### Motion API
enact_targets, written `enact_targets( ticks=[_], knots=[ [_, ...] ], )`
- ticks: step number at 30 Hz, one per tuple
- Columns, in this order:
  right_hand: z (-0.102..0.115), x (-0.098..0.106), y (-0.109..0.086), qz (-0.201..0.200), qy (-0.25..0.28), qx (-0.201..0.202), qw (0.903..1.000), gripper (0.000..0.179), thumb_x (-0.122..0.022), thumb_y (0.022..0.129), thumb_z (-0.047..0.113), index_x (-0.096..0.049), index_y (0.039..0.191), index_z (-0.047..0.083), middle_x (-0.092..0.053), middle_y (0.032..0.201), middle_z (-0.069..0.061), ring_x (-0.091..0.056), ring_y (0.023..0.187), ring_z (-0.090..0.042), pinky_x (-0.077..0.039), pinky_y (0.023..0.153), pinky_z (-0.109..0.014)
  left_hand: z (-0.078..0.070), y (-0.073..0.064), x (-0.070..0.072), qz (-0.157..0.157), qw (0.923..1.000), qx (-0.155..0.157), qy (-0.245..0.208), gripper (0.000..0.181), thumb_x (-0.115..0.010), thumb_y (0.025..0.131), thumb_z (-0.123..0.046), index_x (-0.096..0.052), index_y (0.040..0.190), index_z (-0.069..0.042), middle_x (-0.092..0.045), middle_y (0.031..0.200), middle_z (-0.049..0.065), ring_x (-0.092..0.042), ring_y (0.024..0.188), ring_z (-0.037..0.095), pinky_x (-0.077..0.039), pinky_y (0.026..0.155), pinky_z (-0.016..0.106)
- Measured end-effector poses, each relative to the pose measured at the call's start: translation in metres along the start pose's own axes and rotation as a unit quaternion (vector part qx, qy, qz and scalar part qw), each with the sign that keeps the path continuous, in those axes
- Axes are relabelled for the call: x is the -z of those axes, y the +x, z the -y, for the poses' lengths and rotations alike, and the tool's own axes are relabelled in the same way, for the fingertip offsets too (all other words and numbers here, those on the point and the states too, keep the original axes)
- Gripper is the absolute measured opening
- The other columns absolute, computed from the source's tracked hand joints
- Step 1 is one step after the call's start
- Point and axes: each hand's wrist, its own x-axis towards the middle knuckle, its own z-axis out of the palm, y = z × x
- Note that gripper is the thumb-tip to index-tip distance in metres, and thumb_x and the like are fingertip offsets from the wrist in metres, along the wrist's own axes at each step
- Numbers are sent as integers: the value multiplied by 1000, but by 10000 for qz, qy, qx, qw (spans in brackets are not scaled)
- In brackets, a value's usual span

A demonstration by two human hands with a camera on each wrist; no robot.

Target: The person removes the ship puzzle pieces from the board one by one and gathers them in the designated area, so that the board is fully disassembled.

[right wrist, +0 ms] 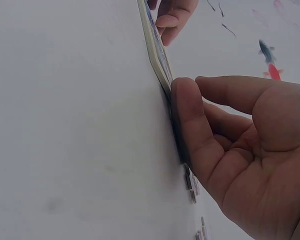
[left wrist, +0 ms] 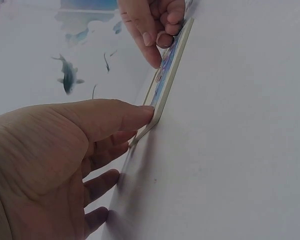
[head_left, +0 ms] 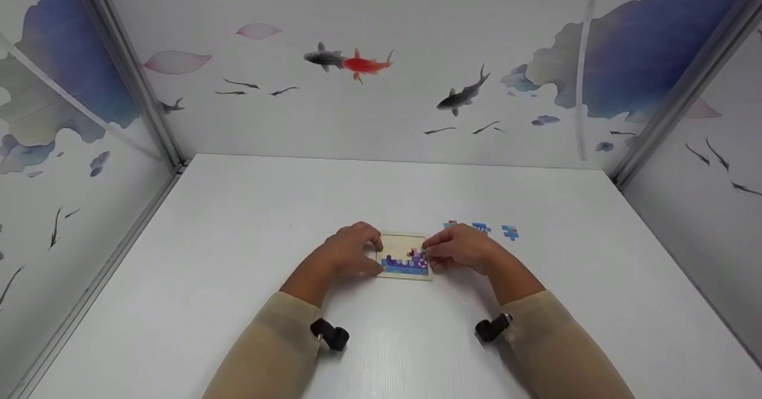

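Note:
A small wooden puzzle tray (head_left: pixel 405 278) lies between the hands, its lower part filled with blue and purple pieces (head_left: pixel 405 266) and its upper part bare wood. My left hand (head_left: pixel 351 250) grips the tray's left side. Its thumb (left wrist: pixel 140 116) is on the near corner, while the other fingers reach along the far side. At the right side, my right hand (head_left: pixel 461 249) holds the edge with bent fingers. One fingertip (right wrist: pixel 186 95) lies right against the tray's rim, and its remaining fingers fold toward the palm.
Several loose blue puzzle pieces (head_left: pixel 510 232) lie on the white table (head_left: pixel 238 220) behind the right hand, one partly hidden by it. White panels (head_left: pixel 405 119) printed with fish and leaves enclose the back and sides.

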Motion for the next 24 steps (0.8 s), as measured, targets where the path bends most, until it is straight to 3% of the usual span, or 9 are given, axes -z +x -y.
enact_targets(
  ticks=[9,24],
  knots=[
    [0,-1,0,6,-82,99,9999,21,-76,100,21,-81,118,12,-81,108,-8,-77,89,-18,-64,83,-27,3,1,1,19,9999,-156,70,37,-83,89,-32,-70,122,-20,-55,155,-2,-46,151,30,-37,125,59],
    [-1,-2,2,-62,-204,14,9998,21,-76,101,21,-81,120,14,-80,111,-7,-76,91,-18,-64,84,-27,3,1,0,-13,9999,-113,16,37,-84,88,-34,-70,120,-21,-55,156,-2,-46,151,30,-37,124,59]
  ],
)
